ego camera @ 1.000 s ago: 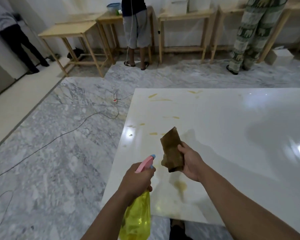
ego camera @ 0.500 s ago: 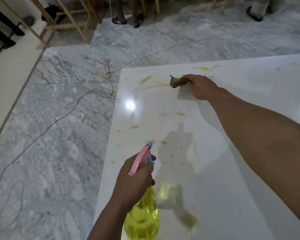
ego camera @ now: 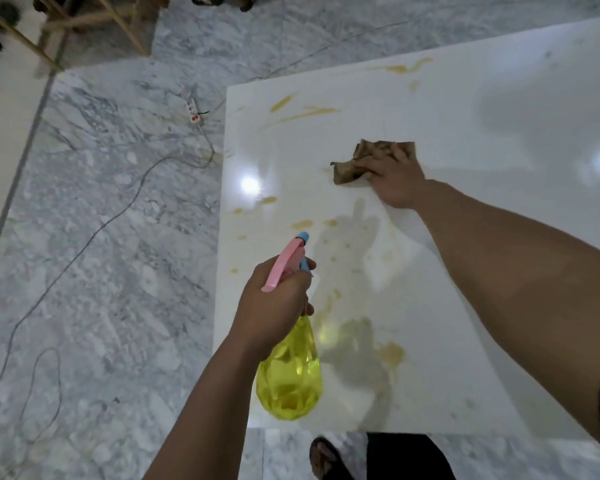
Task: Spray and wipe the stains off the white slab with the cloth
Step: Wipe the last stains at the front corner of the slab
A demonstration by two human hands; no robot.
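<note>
A glossy white slab (ego camera: 465, 265) lies on the marble floor, marked with yellow-brown stains (ego camera: 302, 112) near its far left corner, along the left side and near the front. My right hand (ego camera: 395, 180) presses a crumpled brown cloth (ego camera: 364, 161) flat on the slab, right of the far stains. My left hand (ego camera: 274, 303) grips a yellow spray bottle (ego camera: 290, 372) with a pink trigger and blue nozzle, held above the slab's front left part and pointing away from me.
A power strip (ego camera: 193, 112) and its thin cables (ego camera: 94, 233) lie on the grey marble floor left of the slab. Wooden table legs (ego camera: 118, 22) stand at the far left. My sandalled foot (ego camera: 326, 459) is at the slab's near edge.
My right hand has drawn the cloth back toward me across the slab, from the far stains to its middle. The view has tilted further down. The bottle hand has hardly moved.
</note>
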